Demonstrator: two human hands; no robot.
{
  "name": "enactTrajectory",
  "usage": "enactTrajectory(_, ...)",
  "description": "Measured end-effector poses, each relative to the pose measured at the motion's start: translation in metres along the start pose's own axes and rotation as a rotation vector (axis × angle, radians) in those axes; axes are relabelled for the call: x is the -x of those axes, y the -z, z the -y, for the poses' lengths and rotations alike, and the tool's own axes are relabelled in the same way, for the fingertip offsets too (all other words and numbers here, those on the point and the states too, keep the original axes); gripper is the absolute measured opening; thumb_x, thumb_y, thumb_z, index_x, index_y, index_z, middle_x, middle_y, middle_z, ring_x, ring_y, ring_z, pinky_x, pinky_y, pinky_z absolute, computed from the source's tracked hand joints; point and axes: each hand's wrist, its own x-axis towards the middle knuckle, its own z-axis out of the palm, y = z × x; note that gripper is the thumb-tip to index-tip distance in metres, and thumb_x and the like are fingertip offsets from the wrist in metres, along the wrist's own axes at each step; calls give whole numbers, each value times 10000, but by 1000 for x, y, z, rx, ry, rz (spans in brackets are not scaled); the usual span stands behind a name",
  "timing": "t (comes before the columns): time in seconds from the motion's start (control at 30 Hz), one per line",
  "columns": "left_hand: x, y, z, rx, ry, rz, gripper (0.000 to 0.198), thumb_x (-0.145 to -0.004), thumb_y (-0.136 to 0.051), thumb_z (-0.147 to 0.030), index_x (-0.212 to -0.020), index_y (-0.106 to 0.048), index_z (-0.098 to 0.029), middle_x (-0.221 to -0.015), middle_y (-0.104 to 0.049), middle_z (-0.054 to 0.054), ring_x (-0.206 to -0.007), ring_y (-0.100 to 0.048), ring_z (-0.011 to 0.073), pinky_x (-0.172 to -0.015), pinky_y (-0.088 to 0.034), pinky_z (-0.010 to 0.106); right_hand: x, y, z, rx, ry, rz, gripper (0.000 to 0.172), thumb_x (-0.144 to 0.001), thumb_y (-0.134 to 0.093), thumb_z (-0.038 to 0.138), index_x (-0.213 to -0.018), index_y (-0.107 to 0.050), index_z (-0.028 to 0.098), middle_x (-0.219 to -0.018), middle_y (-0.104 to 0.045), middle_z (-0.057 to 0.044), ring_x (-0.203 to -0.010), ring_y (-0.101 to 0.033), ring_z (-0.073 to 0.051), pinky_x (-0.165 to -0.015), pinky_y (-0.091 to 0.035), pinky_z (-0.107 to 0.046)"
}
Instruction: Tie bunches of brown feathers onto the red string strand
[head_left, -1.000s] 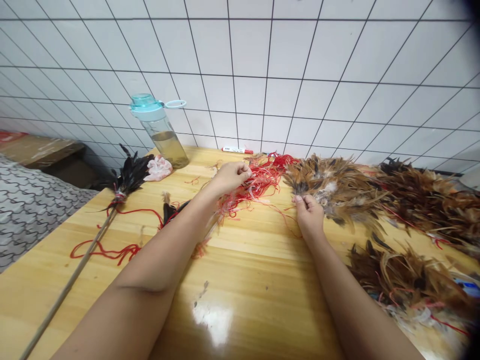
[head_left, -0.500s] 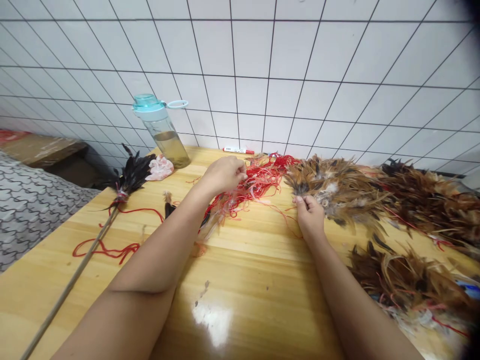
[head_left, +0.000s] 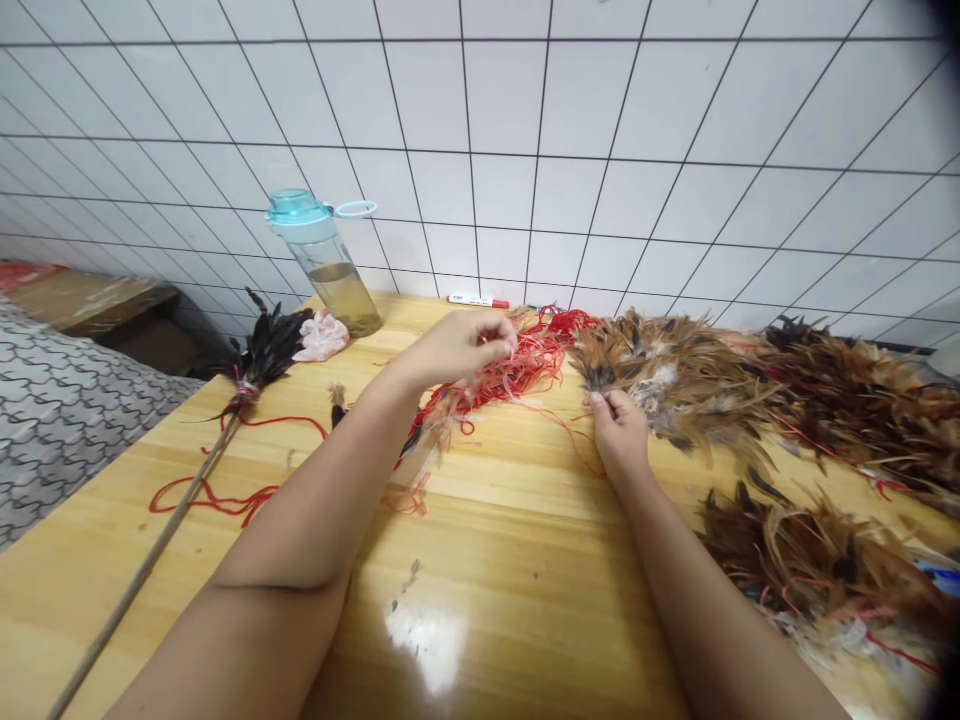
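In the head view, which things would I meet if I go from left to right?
Patterned cloth, black feathers, bottle, left hand, right hand, rightmost brown feathers by the wall.

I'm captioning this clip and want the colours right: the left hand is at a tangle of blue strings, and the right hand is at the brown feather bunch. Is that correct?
Not quite: the head view shows the tangle of strings at the left hand is mainly red, not blue. The right hand is indeed at the brown feather bunch.
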Motion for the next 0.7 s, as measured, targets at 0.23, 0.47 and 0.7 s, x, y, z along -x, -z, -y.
enactTrajectory(0.23,1,7,-2,8,93,-364,206,-804,-488,-293,-791,-625,-139,-631,-565,-3,-610,-477,100,-618,-378,226,1,-1,-1,-72,-51,29,280,-782,-492,421,-674,-593,182,-578,-492,18,-588,-429,-135,-583,-342,-263)
enactTrajectory(0.47,5,30,23,-310,190,-731,284,-869,-431,-354,-885,-653,-177,-754,-626,38,-751,-548,159,-704,-404,270,1,0,-1,-100,-96,10,284,-775,-497,432,-669,-587,184,-574,-477,21,-613,-439,-141,-597,-348,-266)
enactTrajectory(0.7,2,29,51,-572,259,-377,324,-812,-452,-212,-1062,-656,-185,-1015,-644,106,-979,-564,248,-886,-416,367,1,-2,-3,-108,-84,-14,282,-777,-494,430,-662,-579,187,-597,-524,13,-607,-452,-142,-600,-365,-268)
